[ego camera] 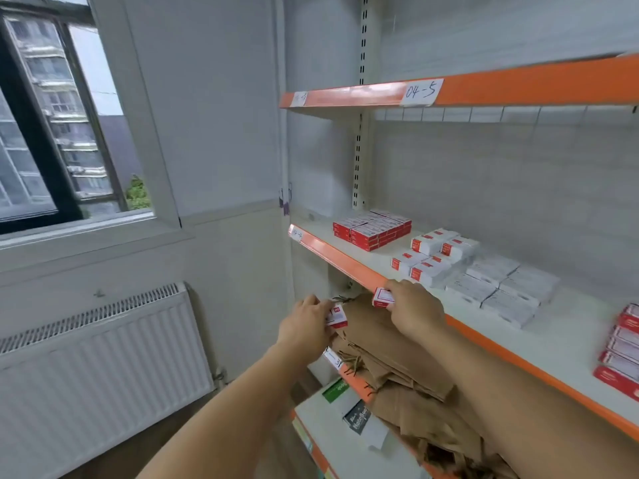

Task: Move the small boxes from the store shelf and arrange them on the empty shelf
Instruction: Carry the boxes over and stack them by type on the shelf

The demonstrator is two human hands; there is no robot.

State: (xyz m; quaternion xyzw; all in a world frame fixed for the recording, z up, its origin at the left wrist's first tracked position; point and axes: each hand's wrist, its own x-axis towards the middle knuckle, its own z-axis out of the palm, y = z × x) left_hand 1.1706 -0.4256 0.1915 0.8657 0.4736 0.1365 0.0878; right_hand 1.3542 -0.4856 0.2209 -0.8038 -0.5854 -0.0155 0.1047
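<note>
Gripping one small red-and-white box (337, 316) in left hand (304, 326), fingers curled | pinching another box (383, 298) in right hand (415, 311) at orange shelf edge (345, 259) | stacked boxes (371, 229) on shelf | brown paper bags (397, 357) below

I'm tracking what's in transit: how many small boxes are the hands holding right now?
2. The left hand holds one small red-and-white box; the right hand holds another at the shelf edge. More could be hidden behind the fingers.

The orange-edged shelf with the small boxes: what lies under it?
Under the orange-edged shelf lies a pile of brown paper bags on the lower shelf. What the bags cover cannot be seen.
</note>
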